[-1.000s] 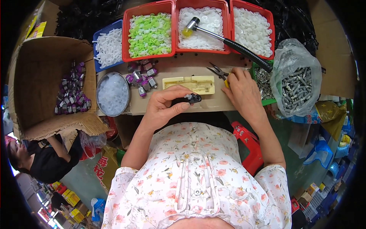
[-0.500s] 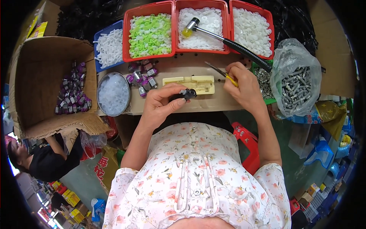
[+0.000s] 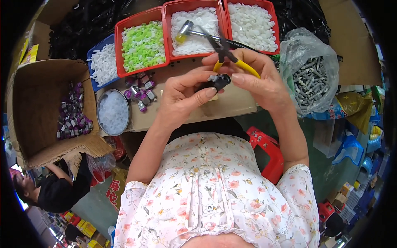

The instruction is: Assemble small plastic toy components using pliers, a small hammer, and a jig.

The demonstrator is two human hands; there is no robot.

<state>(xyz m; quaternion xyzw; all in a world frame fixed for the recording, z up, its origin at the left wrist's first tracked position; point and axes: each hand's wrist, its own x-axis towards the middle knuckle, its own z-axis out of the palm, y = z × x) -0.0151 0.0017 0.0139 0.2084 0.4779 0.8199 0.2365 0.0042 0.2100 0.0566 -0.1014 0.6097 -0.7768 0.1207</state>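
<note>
My left hand (image 3: 182,99) is closed on a small black cylindrical part (image 3: 219,82), its open round end facing right. In my right hand (image 3: 266,82) are pliers (image 3: 226,53) with yellow handles and long dark jaws. The jaws are spread and point up and away, blurred at the tips. My right thumb lies close beside the black part; whether it touches cannot be made out. Behind my hands, the cream-coloured block seen earlier is mostly covered. Several purple-and-silver parts (image 3: 142,93) lie in a loose pile left of my hands.
Beyond my hands stand red bins of green-and-white pieces (image 3: 142,45), white discs (image 3: 194,25) and more white pieces (image 3: 252,27). A hammer (image 3: 187,31) crosses two bins. A round dish (image 3: 113,111), carton (image 3: 37,103) and bag of metal parts (image 3: 310,78) flank them. A person (image 3: 58,186) is lower left.
My right hand has brought the pliers left, next to the black part, and turned them jaws up and spread. My left hand has moved slightly right and up. The view has shifted.
</note>
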